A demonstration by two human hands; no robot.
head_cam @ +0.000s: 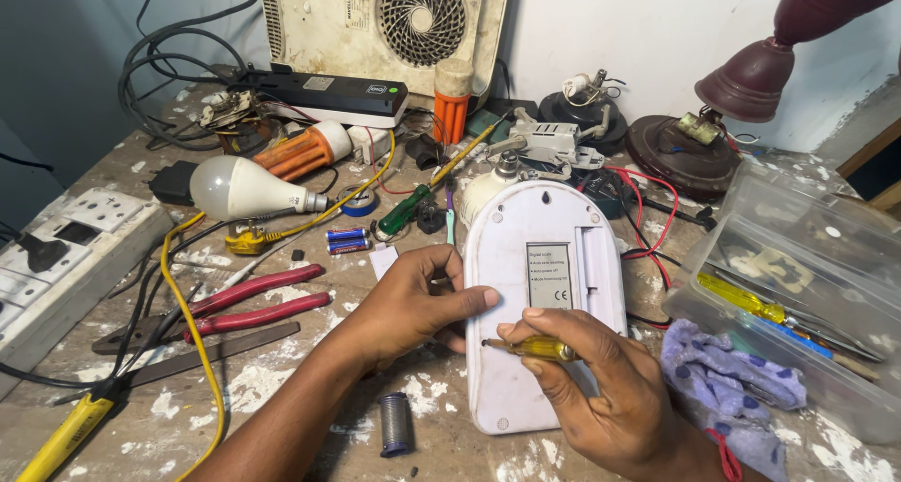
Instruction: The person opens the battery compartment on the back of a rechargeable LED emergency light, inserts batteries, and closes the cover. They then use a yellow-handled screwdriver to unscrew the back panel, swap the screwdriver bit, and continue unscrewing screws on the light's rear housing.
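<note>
Unscrewing stage: right hand [615,397] gripping yellow screwdriver [540,348], tip nearing lower-left screw of white scale [544,285] lying face-down on table [282,397], left hand [413,304] bracing its edge, next needing tip seating.

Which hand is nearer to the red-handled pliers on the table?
The left hand. It rests on the white device's left edge, just right of the red-handled pliers. The right hand is farther right, holding a yellow screwdriver.

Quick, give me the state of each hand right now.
Left hand: open, thumb pressed on the white device, holding nothing.
Right hand: closed around a yellow screwdriver, tip on the device.
</note>
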